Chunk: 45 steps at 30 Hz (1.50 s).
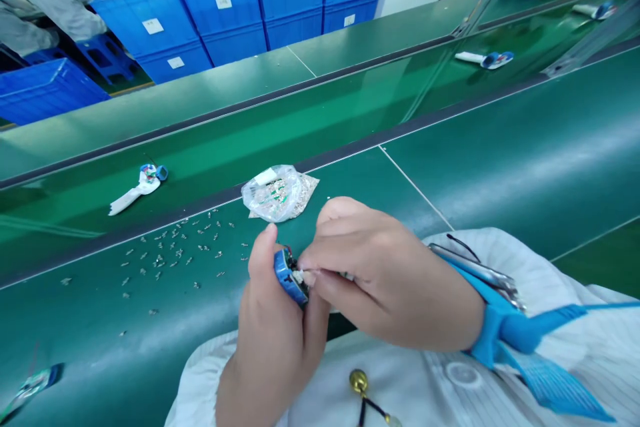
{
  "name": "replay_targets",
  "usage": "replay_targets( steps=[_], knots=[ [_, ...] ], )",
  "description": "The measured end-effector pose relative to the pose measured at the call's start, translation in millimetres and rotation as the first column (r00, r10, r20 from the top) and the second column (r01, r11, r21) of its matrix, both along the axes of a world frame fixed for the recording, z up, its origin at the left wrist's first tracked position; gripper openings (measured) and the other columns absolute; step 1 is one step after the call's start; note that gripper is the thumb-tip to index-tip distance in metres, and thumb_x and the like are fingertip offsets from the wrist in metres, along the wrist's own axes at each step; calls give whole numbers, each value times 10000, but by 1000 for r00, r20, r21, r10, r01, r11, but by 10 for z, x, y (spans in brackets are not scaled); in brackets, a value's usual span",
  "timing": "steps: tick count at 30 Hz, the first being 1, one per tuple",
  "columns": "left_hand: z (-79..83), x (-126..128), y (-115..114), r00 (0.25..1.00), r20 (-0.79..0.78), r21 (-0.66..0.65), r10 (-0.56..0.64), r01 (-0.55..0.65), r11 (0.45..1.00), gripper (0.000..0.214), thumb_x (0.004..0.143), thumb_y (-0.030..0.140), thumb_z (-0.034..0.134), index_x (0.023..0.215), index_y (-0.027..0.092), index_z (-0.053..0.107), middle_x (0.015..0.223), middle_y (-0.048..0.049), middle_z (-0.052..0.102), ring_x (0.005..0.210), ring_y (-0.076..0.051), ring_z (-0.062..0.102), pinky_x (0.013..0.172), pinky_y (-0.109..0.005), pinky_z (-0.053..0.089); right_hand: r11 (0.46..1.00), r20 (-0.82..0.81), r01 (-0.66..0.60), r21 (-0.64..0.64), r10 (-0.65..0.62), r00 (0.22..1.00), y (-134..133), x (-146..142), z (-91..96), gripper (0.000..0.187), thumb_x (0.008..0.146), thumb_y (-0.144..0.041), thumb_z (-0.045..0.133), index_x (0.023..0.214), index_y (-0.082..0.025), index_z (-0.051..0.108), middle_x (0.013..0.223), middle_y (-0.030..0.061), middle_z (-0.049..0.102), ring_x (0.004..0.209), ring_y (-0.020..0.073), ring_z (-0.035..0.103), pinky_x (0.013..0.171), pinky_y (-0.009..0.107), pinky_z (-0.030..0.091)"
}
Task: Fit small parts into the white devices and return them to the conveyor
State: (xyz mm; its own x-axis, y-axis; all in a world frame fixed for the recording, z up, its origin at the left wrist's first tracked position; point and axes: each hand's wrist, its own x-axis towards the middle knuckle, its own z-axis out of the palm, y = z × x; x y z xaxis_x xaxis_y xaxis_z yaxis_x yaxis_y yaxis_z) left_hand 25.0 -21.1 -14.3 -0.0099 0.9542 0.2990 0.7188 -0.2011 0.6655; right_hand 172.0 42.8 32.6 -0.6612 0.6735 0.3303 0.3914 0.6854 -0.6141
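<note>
- The blue housing (pixel 287 275) sits between the two hands near the worktop's near edge, its open side, with wires and a green board, turned towards the right hand.
- The left hand (pixel 273 310) is curled closed around the housing, thumb upright along its outer edge.
- The right hand (pixel 375 270) has thumb and forefinger pinched on a small pale piece (pixel 299 276) at that open side.
- Beyond the hands, a clear plastic bag (pixel 273 195) of small parts lies at the worktop's far edge — just beside the belt.
- Left of it, tiny metal parts (pixel 159 261) are scattered; to the right, the green worktop (pixel 420 153) leaves wide room.
- The belt (pixel 280 130) runs past, carrying a white-handled unit (pixel 134 195) at left and others at upper right; blue crates (pixel 217 3) stand beyond.
- The right fingers hide part of the housing's inside — the pale piece's full shape cannot be told. A circuit board (pixel 36 383) at lower left is cut off by the frame.
</note>
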Motion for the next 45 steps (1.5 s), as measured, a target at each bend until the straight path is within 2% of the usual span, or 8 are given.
replay_targets(
  steps=[7,11,21,27,32,39,42,45],
  knots=[
    [21,26,24,985,-155,-44,81,-88,995,519,815,276,533,1278,170,323,1008,-155,608,667,-258,629,524,-302,381,980,82,172,97,-180,980,-180,-62,-64,325,873,-114,384,633,-126,603,597,39,505,644,155,379,671,344,320],
    [53,79,54,962,-196,-44,191,-204,978,458,784,260,522,1213,192,375,892,-105,610,596,-247,598,496,-286,331,972,73,230,41,-232,970,-246,-123,-111,306,866,-110,375,646,-116,589,623,49,516,640,155,376,667,352,317],
    [31,154,51,842,-485,203,235,-153,967,325,845,139,404,1161,139,326,703,-70,559,477,-220,540,428,-240,197,965,21,261,-17,-261,965,-329,-184,-115,276,844,-96,379,722,-97,626,651,61,503,671,179,391,654,348,321],
    [-1,118,29,865,-436,118,249,-219,968,401,840,196,431,1216,178,292,802,-82,604,536,-230,590,440,-258,295,970,21,233,-68,-232,973,-328,-164,-118,256,835,-95,375,757,-91,619,687,70,531,691,181,405,663,340,329],
    [10,-6,74,962,-257,-203,89,-144,968,398,866,272,423,1250,204,343,875,-69,626,652,-228,649,532,-297,449,965,71,140,-221,-127,989,-119,-110,-180,188,793,-69,458,653,-131,568,620,11,531,647,129,425,635,271,320],
    [-3,-172,153,975,-208,-252,-83,28,967,491,837,341,490,1302,254,358,922,-45,582,664,-175,586,510,-266,481,844,109,120,-523,-74,991,365,68,-250,212,790,-178,521,620,-148,645,529,-30,554,506,83,468,502,214,300],
    [10,-352,217,973,-226,-325,-52,-25,945,461,835,388,457,1272,239,439,935,-49,590,681,-173,593,494,-263,472,805,106,261,-533,-242,964,856,285,-324,167,736,-191,549,631,-139,667,566,0,598,515,107,503,492,222,331],
    [21,-607,319,957,-289,-438,-30,-104,893,485,820,454,416,1225,210,520,959,-63,623,736,-201,620,555,-305,489,762,-29,481,-433,-545,838,1414,480,-430,162,711,-190,567,563,-140,611,515,8,550,472,108,453,490,246,329]
  ],
)
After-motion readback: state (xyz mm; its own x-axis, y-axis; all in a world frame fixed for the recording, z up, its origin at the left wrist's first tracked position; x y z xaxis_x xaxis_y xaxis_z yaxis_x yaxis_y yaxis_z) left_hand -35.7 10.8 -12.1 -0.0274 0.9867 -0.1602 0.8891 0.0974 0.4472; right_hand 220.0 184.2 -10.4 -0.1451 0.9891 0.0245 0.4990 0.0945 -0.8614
